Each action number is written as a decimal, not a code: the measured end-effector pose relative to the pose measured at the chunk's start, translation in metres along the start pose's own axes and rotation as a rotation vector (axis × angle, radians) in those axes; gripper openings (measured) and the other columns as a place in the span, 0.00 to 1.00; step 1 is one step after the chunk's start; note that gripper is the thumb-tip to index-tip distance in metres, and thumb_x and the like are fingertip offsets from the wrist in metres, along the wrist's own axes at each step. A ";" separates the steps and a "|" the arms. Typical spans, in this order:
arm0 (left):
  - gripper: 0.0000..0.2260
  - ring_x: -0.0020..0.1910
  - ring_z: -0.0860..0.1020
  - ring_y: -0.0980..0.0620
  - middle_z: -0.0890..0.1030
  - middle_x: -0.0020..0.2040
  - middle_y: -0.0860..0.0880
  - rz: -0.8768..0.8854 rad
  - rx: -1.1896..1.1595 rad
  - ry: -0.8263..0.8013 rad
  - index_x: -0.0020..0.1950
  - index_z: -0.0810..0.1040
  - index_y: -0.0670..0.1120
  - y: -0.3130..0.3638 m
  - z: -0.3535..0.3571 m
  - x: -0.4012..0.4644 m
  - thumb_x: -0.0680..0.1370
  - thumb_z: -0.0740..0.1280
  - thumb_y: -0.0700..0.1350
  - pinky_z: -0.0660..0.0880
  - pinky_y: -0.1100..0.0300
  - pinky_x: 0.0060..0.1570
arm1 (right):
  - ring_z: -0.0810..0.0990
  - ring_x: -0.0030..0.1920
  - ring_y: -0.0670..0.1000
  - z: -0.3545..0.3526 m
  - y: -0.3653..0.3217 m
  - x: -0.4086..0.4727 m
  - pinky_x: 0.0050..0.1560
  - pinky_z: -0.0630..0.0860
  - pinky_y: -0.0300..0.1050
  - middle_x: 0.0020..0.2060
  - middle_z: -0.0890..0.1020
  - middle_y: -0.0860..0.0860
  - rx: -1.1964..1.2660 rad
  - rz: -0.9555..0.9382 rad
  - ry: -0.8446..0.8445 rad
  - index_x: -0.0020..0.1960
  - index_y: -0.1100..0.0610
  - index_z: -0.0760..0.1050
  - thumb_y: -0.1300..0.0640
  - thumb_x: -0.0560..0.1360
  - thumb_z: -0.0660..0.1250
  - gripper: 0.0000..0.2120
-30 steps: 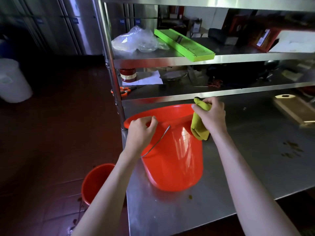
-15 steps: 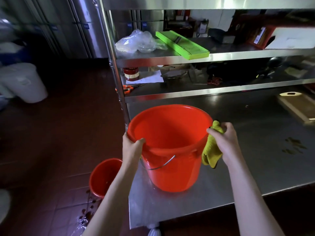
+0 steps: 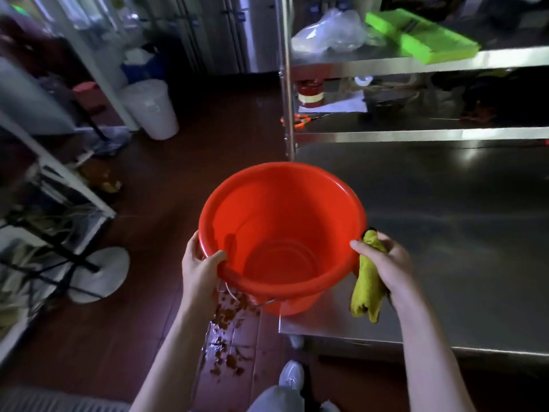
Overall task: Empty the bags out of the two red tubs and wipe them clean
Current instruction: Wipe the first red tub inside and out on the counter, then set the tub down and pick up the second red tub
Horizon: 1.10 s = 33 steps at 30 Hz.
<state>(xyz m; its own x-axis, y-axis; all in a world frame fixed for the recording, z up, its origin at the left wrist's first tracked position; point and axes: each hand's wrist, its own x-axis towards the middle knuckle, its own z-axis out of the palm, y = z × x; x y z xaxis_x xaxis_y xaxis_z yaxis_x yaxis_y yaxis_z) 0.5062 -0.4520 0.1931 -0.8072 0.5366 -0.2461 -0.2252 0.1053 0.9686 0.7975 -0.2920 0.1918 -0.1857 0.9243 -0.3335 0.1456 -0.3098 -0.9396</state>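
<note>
An empty red tub (image 3: 282,233) hangs upright in the air past the left end of the steel table (image 3: 445,239), partly over the floor. My left hand (image 3: 199,269) grips its near left rim, thumb inside. My right hand (image 3: 386,266) holds a crumpled yellow cloth (image 3: 367,286) and touches the tub's right rim with its fingertips. The tub's wire handle hangs below its near side. The second red tub is hidden from view.
Steel shelves rise behind the table with a clear plastic bag (image 3: 329,32), a green tray (image 3: 421,40) and a red tin (image 3: 310,93). On the wet red floor lie brown scraps (image 3: 225,319). A white bucket (image 3: 154,108) and racks stand at left.
The tub went from tilted on the table to upright, then lifted off and moved left over the table's edge. My view swung left and down. The floor tub dropped out of sight.
</note>
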 end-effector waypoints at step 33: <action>0.15 0.50 0.79 0.47 0.83 0.57 0.42 -0.521 0.367 -0.109 0.61 0.77 0.44 -0.185 -0.296 0.295 0.75 0.72 0.36 0.77 0.47 0.53 | 0.84 0.48 0.55 0.350 0.256 -0.004 0.49 0.77 0.49 0.46 0.86 0.52 -0.645 0.516 -0.090 0.52 0.55 0.78 0.46 0.57 0.85 0.29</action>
<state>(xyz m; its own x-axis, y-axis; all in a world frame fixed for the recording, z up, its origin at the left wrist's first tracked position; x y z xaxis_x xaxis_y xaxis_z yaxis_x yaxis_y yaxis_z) 0.1483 -0.5615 -0.0690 -0.5781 0.4180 -0.7008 -0.3559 0.6437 0.6775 0.4950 -0.4528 -0.0742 -0.0163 0.6710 -0.7413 0.7570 -0.4760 -0.4476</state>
